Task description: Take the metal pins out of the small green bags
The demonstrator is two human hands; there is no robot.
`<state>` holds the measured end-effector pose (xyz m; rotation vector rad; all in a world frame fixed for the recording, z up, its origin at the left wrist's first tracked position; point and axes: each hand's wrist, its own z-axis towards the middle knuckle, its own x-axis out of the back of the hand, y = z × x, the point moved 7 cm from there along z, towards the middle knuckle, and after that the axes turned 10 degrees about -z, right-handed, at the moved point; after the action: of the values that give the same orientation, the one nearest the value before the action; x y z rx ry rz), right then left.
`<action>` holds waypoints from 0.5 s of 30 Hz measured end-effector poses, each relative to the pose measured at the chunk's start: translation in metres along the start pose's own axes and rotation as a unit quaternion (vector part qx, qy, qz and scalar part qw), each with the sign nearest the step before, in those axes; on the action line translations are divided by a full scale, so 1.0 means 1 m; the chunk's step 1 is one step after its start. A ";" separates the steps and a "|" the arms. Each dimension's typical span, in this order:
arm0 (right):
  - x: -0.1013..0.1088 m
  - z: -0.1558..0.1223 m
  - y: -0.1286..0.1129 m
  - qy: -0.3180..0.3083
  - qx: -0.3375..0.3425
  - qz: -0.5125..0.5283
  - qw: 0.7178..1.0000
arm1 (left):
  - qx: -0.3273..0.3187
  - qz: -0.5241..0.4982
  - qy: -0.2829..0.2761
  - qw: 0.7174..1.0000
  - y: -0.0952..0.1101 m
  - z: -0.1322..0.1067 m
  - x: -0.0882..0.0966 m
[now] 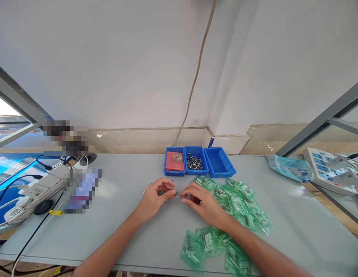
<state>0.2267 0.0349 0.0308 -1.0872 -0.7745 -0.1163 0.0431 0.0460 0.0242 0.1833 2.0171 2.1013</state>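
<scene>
Over the middle of the table my left hand [154, 199] is closed, with several small metal pins [178, 196] at its fingertips and more partly hidden under its curled fingers. Facing it, my right hand [204, 204] pinches at the same little cluster of pins with thumb and forefinger. The exact kind of these metal pieces is too small to make out. Just behind the hands, a blue bin [195, 172] holds a heap of similar metal pieces [193, 162]. Green plastic bags [239, 204] with metal parts and white strips inside lie beside and under my right forearm.
Left of the pin bin is a blue bin with red packets [175, 161]; right of it stands another blue bin [220, 163]. Power strips [37, 188] and cables lie at left, near a blurred purple object [82, 192]. A blue plastic packet [290, 168] and white socket panel [328, 169] are at right.
</scene>
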 end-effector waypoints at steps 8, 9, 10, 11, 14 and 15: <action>-0.001 -0.001 -0.001 -0.005 0.007 -0.038 0.999 | 0.032 -0.002 -0.033 0.999 0.002 -0.003 -0.011; -0.002 -0.001 0.000 -0.007 0.007 -0.045 0.999 | 0.032 -0.006 -0.033 0.999 0.002 -0.003 -0.011; -0.003 -0.001 0.000 -0.009 0.007 -0.052 0.999 | 0.032 -0.009 -0.033 0.999 0.002 -0.003 -0.012; -0.003 -0.001 0.001 -0.013 0.007 -0.059 0.998 | 0.033 -0.012 -0.033 0.999 0.002 -0.003 -0.012; -0.006 -0.002 0.001 -0.023 0.004 -0.072 0.997 | 0.037 -0.016 -0.034 0.999 0.001 -0.003 -0.012; -0.005 -0.002 0.001 -0.021 -0.001 -0.072 0.997 | 0.038 -0.016 -0.033 0.999 0.001 -0.002 -0.011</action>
<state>0.2243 0.0324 0.0262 -1.0383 -0.8903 -0.2175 0.0533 0.0410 0.0259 0.2285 2.0485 1.9758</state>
